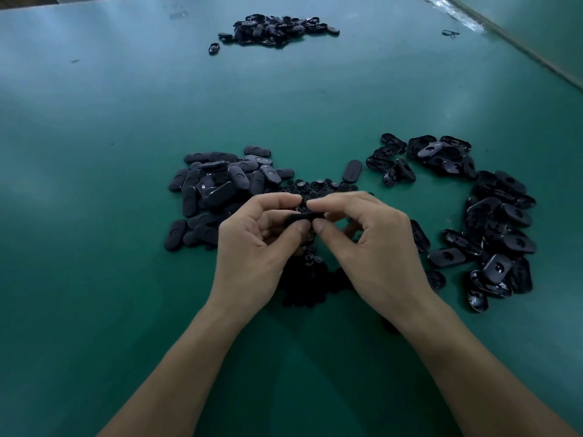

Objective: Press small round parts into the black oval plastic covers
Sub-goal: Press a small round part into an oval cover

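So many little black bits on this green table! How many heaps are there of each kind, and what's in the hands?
Heaps of black oval covers: 3, left, right, far
Heaps of small round parts: 1
Held cover, between left hand and right hand: 1
Total: 5

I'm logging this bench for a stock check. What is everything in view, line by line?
table: one, green, under everything
left pile of covers: many, black, left of the hands
right pile of covers: many, black, right of the hands
far pile of covers: many, black, far centre
lone cover: one, black, between the two near piles
round parts: many, black, heaped beyond and beneath the hands
scrap: one, dark, far right
held cover: one, black, between both hands
left hand: one, bare, pinches the held cover's left end
right hand: one, bare, pinches its right end
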### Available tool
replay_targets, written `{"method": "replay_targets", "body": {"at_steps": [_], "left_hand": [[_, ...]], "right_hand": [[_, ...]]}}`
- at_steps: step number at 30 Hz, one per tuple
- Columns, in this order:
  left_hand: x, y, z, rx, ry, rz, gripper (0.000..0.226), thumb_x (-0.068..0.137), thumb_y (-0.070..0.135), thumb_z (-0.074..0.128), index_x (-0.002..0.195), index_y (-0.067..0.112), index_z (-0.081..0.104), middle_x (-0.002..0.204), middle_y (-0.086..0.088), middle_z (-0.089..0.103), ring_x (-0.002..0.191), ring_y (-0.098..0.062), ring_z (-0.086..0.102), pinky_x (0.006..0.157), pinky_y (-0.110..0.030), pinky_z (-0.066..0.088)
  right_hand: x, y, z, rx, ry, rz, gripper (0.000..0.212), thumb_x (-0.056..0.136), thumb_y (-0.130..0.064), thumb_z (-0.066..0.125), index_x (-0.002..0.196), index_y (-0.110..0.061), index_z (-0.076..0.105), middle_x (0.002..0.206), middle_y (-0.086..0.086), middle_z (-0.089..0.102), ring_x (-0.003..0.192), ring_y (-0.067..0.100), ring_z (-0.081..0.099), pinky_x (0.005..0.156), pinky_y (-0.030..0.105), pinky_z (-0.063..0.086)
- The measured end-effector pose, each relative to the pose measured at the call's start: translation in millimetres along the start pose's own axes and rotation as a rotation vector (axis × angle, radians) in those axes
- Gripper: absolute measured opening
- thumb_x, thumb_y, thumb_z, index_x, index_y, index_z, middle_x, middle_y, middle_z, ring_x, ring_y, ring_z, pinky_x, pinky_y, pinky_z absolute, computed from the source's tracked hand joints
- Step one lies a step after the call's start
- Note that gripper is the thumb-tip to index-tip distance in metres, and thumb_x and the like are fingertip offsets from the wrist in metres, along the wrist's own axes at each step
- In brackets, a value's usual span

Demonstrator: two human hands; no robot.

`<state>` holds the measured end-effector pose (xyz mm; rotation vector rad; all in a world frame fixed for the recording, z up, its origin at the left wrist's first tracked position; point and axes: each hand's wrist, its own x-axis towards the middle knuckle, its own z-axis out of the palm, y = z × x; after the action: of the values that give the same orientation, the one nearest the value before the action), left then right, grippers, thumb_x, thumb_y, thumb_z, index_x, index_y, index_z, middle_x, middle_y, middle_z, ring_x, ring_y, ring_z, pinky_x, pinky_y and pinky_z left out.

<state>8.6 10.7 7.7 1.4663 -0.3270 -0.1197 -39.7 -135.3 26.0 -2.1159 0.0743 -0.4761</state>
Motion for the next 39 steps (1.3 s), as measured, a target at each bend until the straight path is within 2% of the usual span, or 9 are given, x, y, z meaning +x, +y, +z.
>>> {"method": "replay_targets", "body": {"at_steps": [4,10,17,22,33,39], "left_hand": [[0.6,-1.3,-1.4,-0.035,0.016,-0.018,0.032,0.084,-0.005,0.073,0.104,0.02,0.068,0.083,-0.005,0.076,0.074,-0.013,0.073,0.067,-0.022,0.057],[0.3,-3.5,-0.3,-0.021,0.024,0.0,0.028,0.081,-0.003,0.076,0.099,0.017,0.07,0.081,0.0,0.077,0.072,-0.008,0.071,0.068,-0.021,0.058],[0.8,-4.4,-0.5,0.03,0.014,0.014,0.025,0.08,-0.001,0.078,0.094,0.02,0.073,0.078,0.003,0.076,0.069,-0.006,0.07,0.068,-0.018,0.057],[0.7,-4.1,-0.2,0.024,0.04,0.023,0.027,0.08,-0.003,0.078,0.095,0.018,0.073,0.079,0.003,0.076,0.07,-0.006,0.07,0.069,-0.02,0.058],[0.7,-4.9,-1.8,0.083,0.079,0.05,0.021,0.075,0.011,0.081,0.088,0.028,0.077,0.082,0.002,0.077,0.073,-0.01,0.072,0.071,-0.023,0.059],[1.6,-3.9,-1.4,0.03,0.077,0.067,0.025,0.079,0.007,0.077,0.095,0.026,0.073,0.081,-0.006,0.074,0.071,-0.014,0.07,0.067,-0.025,0.059]], "right_hand": [[2.3,2.6,-2.9,0.105,-0.046,0.045,0.019,0.088,-0.01,0.074,0.103,-0.021,0.076,0.09,-0.019,0.072,0.084,-0.006,0.068,0.074,0.006,0.049],[2.3,4.8,-5.3,0.144,-0.064,0.082,0.014,0.086,-0.011,0.075,0.094,-0.023,0.075,0.079,-0.014,0.074,0.075,0.001,0.07,0.069,0.014,0.054],[1.6,3.1,-5.4,0.13,-0.101,0.121,0.013,0.088,-0.011,0.073,0.092,-0.024,0.071,0.076,-0.014,0.07,0.07,-0.001,0.066,0.061,0.008,0.047],[1.3,-0.2,-2.3,0.133,-0.064,0.112,0.012,0.088,-0.011,0.073,0.09,-0.023,0.07,0.072,-0.015,0.068,0.066,-0.003,0.064,0.058,0.007,0.046],[3.1,1.4,-3.9,0.187,-0.064,0.105,0.015,0.085,-0.008,0.074,0.088,-0.023,0.073,0.075,-0.012,0.073,0.068,0.002,0.069,0.062,0.012,0.052],[4.9,1.0,-4.2,0.193,-0.046,0.087,0.015,0.088,-0.011,0.072,0.094,-0.024,0.076,0.081,-0.013,0.075,0.076,0.002,0.071,0.069,0.013,0.053]]}}
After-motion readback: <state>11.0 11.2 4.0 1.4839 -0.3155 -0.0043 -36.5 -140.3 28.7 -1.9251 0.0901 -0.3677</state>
